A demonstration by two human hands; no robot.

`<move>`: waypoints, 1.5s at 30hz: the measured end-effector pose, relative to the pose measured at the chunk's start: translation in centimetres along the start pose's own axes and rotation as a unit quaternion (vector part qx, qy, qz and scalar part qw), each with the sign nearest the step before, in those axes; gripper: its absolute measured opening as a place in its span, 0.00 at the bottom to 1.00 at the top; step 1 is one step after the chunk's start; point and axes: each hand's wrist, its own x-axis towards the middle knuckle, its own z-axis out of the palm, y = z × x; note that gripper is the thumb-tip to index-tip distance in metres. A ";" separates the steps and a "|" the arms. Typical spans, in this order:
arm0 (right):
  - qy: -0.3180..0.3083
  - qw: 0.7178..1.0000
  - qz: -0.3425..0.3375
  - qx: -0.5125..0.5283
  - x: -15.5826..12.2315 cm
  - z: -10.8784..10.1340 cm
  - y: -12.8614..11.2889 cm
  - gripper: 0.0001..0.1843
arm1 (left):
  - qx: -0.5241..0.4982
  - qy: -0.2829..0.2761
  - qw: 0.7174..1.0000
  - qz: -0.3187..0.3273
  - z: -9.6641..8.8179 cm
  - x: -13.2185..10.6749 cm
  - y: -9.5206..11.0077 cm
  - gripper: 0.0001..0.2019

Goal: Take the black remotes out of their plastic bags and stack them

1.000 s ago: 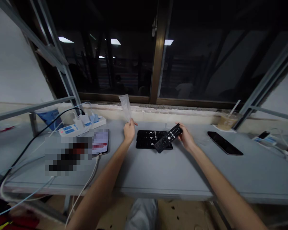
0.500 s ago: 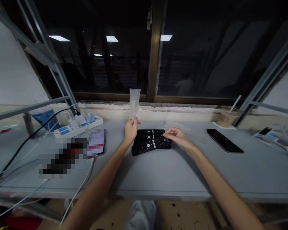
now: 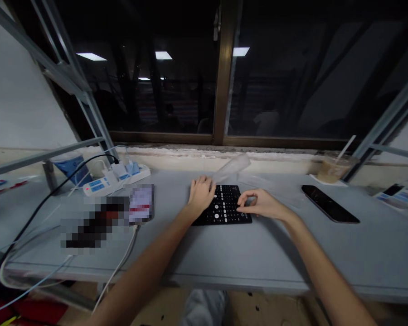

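Several black remote controls [image 3: 227,213] with white buttons lie side by side on the grey table. My left hand [image 3: 201,194] rests over their left part and hides it. Its fingers are closed on a clear plastic sleeve [image 3: 234,165], which sticks out toward the upper right above the remotes' far side. At the remotes' right ends is my right hand [image 3: 262,203], its fingers curled, with a small gap between thumb and index fingertip. I see nothing held in it.
On the left are a power strip [image 3: 98,186] with plugs and cables, a lit phone [image 3: 141,203] and a blurred-out patch. To the right lie a dark phone [image 3: 329,204] and a drink cup with straw [image 3: 335,167]. Clear plastic [image 3: 279,188] lies behind my right hand.
The tilted top remote now lies in line with the others. My left hand has come down over the remotes, and the upright sleeve now leans right. My right hand's pinch has loosened.
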 end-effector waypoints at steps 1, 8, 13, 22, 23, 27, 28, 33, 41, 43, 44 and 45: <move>0.000 1.000 0.001 -0.004 0.0 0.0 0.1 0.12 | 0.012 -0.007 1.000 0.013 0.1 -0.2 0.3 0.12; 0.096 0.989 -0.020 -0.112 0.1 -0.3 -0.1 0.11 | 0.021 -0.002 0.999 0.025 -0.1 0.0 0.4 0.09; 0.267 0.938 0.007 -0.219 0.1 0.4 -1.4 0.18 | 0.009 -0.017 0.996 0.090 -1.3 0.2 0.4 0.09; 0.369 0.928 -0.032 0.035 0.6 0.0 -1.2 0.20 | -0.032 -0.113 0.962 0.245 -2.0 -0.4 1.8 0.12; 0.383 0.921 -0.037 0.059 0.7 -0.3 -1.2 0.18 | -0.035 -0.115 0.965 0.231 -1.9 -0.2 1.7 0.13; 0.424 0.892 -0.046 0.152 1.4 -0.3 -0.9 0.20 | -0.054 -0.112 0.986 0.113 -2.3 0.4 0.4 0.16; 0.422 0.890 -0.046 0.168 1.5 -0.1 -0.8 0.21 | -0.060 -0.107 0.988 0.090 -2.5 0.5 0.1 0.17; 0.378 0.903 -0.053 0.197 2.1 -0.9 -0.2 0.28 | -0.087 -0.053 0.993 0.055 -3.2 0.8 -1.1 0.14; 0.408 0.888 -0.043 0.205 2.0 -7.8 2.7 0.24 | -0.115 -0.006 0.990 0.083 -3.6 0.7 -0.4 0.12; 0.442 0.872 -0.047 0.203 1.9 -9.3 4.1 0.26 | -0.127 -0.042 0.985 0.107 -4.2 0.6 0.2 0.15; 0.449 0.871 -0.044 0.195 1.9 -10.0 4.9 0.28 | -0.133 -0.075 0.981 0.123 -4.5 0.4 0.5 0.17; 0.454 0.872 -0.034 0.181 1.8 -10.5 5.6 0.29 | -0.138 -0.110 0.975 0.137 -4.8 0.2 0.8 0.20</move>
